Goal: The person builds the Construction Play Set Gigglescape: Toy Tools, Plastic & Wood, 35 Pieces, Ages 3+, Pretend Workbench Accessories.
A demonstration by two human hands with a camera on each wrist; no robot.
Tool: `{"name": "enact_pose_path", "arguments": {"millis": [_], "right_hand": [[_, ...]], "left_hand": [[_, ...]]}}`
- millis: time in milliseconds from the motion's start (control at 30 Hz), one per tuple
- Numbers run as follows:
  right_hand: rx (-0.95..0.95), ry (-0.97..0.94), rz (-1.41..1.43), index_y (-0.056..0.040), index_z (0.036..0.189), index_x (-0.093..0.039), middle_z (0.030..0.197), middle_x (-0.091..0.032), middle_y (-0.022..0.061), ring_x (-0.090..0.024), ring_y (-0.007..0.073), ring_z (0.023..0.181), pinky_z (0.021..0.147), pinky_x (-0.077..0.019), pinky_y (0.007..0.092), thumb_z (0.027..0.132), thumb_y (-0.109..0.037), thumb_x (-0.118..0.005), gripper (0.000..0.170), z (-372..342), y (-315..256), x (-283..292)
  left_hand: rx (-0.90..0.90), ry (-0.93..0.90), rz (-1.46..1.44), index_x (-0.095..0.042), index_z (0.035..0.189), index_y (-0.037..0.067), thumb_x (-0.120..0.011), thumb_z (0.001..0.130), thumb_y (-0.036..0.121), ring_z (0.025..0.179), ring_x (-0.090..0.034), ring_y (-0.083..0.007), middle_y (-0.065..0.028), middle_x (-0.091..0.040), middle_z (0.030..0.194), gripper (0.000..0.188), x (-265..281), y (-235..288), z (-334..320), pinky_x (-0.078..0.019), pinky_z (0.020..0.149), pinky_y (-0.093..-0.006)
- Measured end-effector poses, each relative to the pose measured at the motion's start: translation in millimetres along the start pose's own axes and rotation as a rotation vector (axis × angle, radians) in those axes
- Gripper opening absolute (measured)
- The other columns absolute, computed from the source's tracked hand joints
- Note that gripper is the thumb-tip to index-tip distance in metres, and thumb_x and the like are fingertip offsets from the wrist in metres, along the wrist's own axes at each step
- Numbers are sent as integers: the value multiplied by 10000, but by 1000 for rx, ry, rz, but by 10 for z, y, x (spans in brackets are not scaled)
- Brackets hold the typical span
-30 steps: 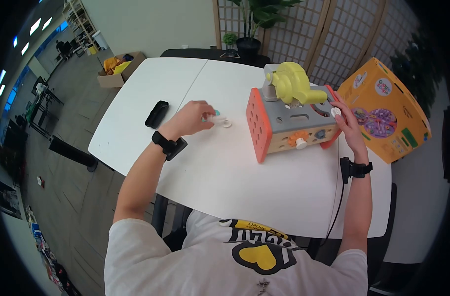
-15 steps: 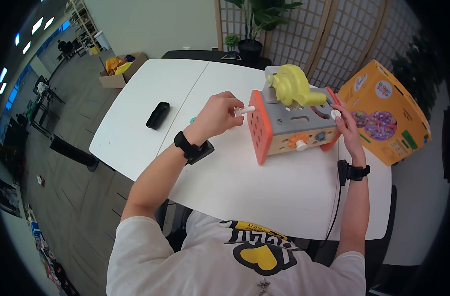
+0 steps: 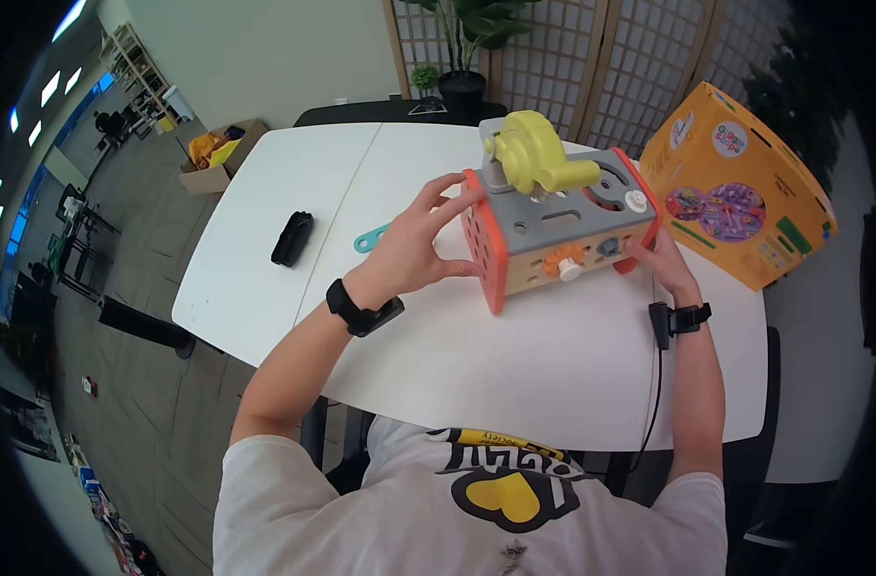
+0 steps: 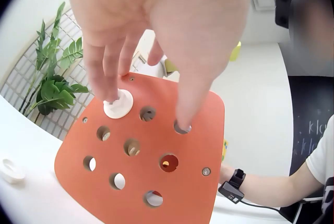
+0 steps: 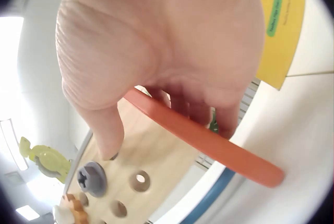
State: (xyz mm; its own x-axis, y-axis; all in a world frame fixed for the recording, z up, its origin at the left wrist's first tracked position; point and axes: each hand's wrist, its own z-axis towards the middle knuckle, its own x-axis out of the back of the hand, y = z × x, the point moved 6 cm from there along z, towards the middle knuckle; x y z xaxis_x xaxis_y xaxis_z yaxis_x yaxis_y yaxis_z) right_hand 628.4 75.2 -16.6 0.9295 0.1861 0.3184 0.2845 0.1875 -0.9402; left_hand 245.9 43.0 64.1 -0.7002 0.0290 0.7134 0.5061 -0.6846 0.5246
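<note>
A toy workbench (image 3: 553,226) with a grey top, wooden sides and orange-red end panels stands between both hands. My left hand (image 3: 409,240) is spread across its left end panel (image 4: 156,146). In the left wrist view, fingertips touch a white plastic bolt (image 4: 119,104) seated in an upper hole, while the thumb tip rests at another hole. My right hand (image 5: 162,41) grips the right end panel (image 5: 203,135), thumb against the wooden front and fingers behind the panel. On top sits a yellow-green toy saw (image 3: 534,154). An orange gear (image 3: 561,259) is on the front.
A teal toy wrench (image 3: 369,238) lies beside the left hand, and a black case (image 3: 292,238) farther left. In the left wrist view a white ring-shaped piece (image 4: 11,172) lies on the table (image 3: 255,259). A large orange carton (image 3: 741,187) stands at the right.
The left hand picked up a white bolt, brought it to the left panel and let go of it there. The right hand slid from the panel's top to its front; the workbench shifted slightly left.
</note>
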Motion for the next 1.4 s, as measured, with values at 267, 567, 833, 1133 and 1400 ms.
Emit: {"name": "enact_pose_path", "arguments": {"millis": [267,567,833,1133,1400], "right_hand": [[67,248,-35,22,1233,-625,1108,-699,77,-641,141,1024,908,-514,303,945,-419,-741,539,64,-46,-72],[83,143,136,30,1393,-553,1236,-662,102,-606,166,1129,1013,-443,306,974,-276,-654,529,-36,-661,-245],[37,91,246,13,1497,-459,1359,-594,118,-548,193,1245,1078,-398,329,954,-241,-629,624,-98,-680,-386],[-55,181,301,-2,1410,-544,1314,-619,88,-560,174,1230,1066,-407,326,978,-326,-618,545,15,-490,-387],[-80,227,283,-3,1390,-559,1311,-626,86,-571,172,1226,1058,-422,328,989,-347,-609,531,16,-454,-380]], "left_hand": [[30,147,-158,-442,1547,217,-969,540,352,1220,-527,-235,-104,-331,1579,1144,-173,-303,6,-560,961,-398],[395,89,-506,-348,1588,94,-716,963,245,1310,-521,-203,-87,-560,1466,741,-137,-751,11,-396,1141,-401],[476,51,-722,-500,1445,-12,-431,1094,468,1251,-537,-183,-112,-598,1355,599,-332,-947,-14,-387,1115,-340],[647,-1,-761,-560,1345,-47,-360,1082,566,1130,-588,-167,-110,-642,1220,696,-415,-1123,5,-456,1039,-341],[652,-71,-753,-560,1341,-54,-365,1072,589,1142,-589,-188,-126,-640,1229,724,-421,-1145,19,-447,1053,-352]]}}
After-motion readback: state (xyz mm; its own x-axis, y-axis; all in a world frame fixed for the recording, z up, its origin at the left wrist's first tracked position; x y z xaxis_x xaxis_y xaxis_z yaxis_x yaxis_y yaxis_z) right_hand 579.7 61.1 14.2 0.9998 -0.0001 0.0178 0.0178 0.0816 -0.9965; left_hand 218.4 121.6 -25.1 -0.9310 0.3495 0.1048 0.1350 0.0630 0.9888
